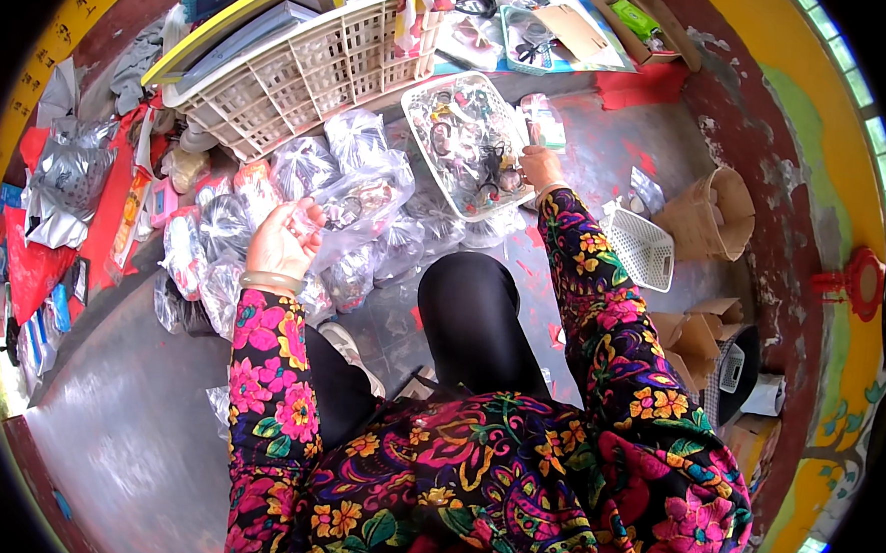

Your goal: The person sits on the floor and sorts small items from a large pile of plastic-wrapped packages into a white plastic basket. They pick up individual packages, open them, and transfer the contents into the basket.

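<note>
While the clear tray (467,143) of small hair things lies tilted on the floor in front of the knees, the right hand (541,166) dips into its near edge, fingers bent around something too small to tell. The left hand (285,240) holds up a small clear packet (303,219) over a heap of shiny bags (348,186). This looks like sorting, bit by bit. A soft pinch seems needed next. A white crate (309,69) sits behind
</note>
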Tool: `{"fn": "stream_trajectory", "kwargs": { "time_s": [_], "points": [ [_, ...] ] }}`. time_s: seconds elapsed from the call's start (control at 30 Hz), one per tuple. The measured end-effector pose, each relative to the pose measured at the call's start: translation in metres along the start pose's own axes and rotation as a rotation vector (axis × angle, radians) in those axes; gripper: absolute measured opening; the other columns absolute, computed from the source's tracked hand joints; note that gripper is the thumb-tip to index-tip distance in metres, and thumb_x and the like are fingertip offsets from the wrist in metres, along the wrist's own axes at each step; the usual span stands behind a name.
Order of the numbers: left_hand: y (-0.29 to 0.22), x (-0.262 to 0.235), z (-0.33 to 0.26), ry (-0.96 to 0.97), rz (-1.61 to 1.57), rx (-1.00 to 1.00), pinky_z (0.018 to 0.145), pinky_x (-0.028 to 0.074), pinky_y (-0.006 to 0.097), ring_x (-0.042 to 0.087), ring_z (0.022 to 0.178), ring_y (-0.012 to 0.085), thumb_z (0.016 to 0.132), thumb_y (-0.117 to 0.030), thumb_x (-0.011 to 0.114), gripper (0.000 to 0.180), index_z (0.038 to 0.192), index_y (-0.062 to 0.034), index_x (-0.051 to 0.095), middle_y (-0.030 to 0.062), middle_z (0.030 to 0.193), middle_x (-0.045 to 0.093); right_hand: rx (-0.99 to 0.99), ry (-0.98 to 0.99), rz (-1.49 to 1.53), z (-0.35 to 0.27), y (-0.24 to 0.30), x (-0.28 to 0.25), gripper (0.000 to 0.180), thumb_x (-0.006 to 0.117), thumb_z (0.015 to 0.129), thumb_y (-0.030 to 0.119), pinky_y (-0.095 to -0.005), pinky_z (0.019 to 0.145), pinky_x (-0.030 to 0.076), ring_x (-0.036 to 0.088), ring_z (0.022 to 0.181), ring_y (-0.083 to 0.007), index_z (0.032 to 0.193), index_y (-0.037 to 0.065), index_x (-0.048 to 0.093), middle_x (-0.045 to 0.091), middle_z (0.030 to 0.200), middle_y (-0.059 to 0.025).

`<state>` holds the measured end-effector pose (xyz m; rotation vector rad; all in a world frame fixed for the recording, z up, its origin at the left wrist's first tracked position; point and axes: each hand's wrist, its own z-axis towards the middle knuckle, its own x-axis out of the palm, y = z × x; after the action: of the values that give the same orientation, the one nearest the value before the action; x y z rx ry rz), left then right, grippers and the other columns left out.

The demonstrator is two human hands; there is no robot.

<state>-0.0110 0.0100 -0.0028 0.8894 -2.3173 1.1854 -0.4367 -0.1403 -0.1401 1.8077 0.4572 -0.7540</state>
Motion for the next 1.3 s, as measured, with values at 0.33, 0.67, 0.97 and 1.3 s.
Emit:
{"fn": "stream_trajectory", "kwargs": {
  "time_s": [0.33,0.67,0.97,1.3],
  "points": [
    [-0.005,0.002,-0.003,-0.012,0.004,0.0,0.059,0.041,0.027,0.054,0.076,0.0196,0.078,-0.022,0.052,0.027,0.095,-0.0006,0.052,0.0115,0.085,0.056,-0.218,-0.011,-0.7,0.009,0.021,0.022,0.021,0.054,0.071,0.017,-0.0348,0.071,0.047,0.059,0.084,-0.0282,0.087,0.004,0.061,0.06,0.088,-0.0142],
    [-0.003,0.004,-0.001,0.007,0.002,0.005,0.059,0.042,0.027,0.054,0.076,0.0192,0.077,-0.021,0.055,0.027,0.094,-0.0007,0.051,0.0103,0.084,0.055,-0.491,-0.198,-0.516,-0.006,-0.004,0.005,0.016,0.055,0.069,0.021,-0.0311,0.065,0.047,0.06,0.074,-0.0228,0.077,0.012,0.066,0.063,0.077,-0.0067],
    [-0.003,-0.006,0.001,0.02,-0.003,0.01,0.059,0.041,0.027,0.054,0.076,0.0197,0.078,-0.021,0.053,0.027,0.095,-0.0002,0.05,0.01,0.086,0.055,-0.198,-0.375,-0.052,-0.037,0.032,-0.014,0.017,0.05,0.074,0.02,-0.0341,0.061,0.045,0.058,0.064,-0.0274,0.079,0.01,0.062,0.06,0.071,-0.0138],
    [-0.007,-0.027,0.002,-0.005,0.0,0.002,0.059,0.042,0.027,0.056,0.073,0.0204,0.078,-0.02,0.053,0.024,0.092,-0.0005,0.053,0.0086,0.082,0.058,-0.161,-0.162,0.221,-0.076,0.081,-0.021,0.016,0.049,0.08,0.014,-0.0231,0.045,0.043,0.06,0.054,-0.013,0.091,0.005,0.056,0.06,0.075,-0.0051]
  ]
}}
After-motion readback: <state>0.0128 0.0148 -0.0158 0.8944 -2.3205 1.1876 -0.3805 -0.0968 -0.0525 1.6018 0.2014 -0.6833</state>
